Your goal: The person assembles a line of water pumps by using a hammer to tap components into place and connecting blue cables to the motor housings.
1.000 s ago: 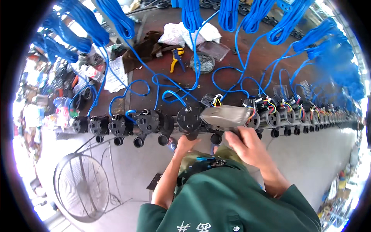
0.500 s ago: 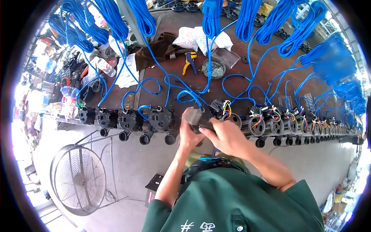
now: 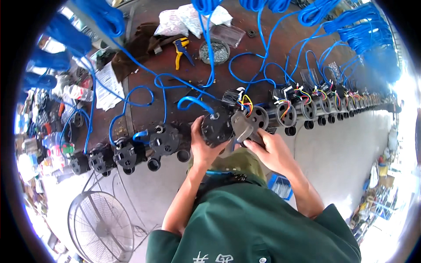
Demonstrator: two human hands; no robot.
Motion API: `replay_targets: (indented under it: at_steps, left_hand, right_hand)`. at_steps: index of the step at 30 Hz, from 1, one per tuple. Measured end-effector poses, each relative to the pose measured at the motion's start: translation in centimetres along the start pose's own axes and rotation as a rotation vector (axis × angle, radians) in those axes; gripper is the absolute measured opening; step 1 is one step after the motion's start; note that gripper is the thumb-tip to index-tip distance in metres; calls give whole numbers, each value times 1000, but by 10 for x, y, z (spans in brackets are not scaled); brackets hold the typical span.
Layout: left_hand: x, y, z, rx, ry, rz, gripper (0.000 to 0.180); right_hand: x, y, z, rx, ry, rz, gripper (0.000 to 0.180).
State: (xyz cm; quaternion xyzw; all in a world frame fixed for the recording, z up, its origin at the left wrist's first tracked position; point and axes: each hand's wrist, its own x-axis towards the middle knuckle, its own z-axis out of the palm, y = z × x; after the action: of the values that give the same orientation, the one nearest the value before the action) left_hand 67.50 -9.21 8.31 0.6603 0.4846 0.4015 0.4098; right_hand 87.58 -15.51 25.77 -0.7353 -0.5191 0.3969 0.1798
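Observation:
My left hand (image 3: 204, 148) is closed around the side of a black round end cap (image 3: 216, 130) on a cylindrical housing, a blue cable entering its top. In my right hand (image 3: 276, 154) is a hammer-like tool (image 3: 242, 126) with a broad grey head and dark handle. Its head is just right of the cap, in front of an open housing. That neighbouring housing (image 3: 259, 117) shows a round end with holes and coloured wires. To the left, similar capped black housings (image 3: 165, 141) stand in a row.
More open housings (image 3: 287, 113) with coloured wires line the bench edge rightward. Yellow-and-blue pliers (image 3: 181, 52), a bowl of small metal parts (image 3: 215, 51) and white bags (image 3: 177, 22) lie behind. Blue cable bundles (image 3: 318, 12) hang above. A floor fan (image 3: 101, 230) stands lower left.
The hammer-like tool has moved from over the black cap to its right side. My left hand stays on the cap. The whole view has shifted and turned.

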Motion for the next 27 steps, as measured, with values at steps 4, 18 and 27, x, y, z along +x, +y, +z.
replay_targets:
  at_steps: [4, 18, 27]
  left_hand:
    - [-26, -5, -1, -11, 68, -175, 119]
    - [-83, -108, 76, -79, -137, -517, 78]
    - [-86, -123, 71, -192, -198, -729, 66]
  right_hand:
    - [-17, 14, -17, 264, -57, 72, 33]
    - [-47, 71, 28, 18, 43, -130, 29]
    - [-26, 83, 66, -266, 12, -368, 41]
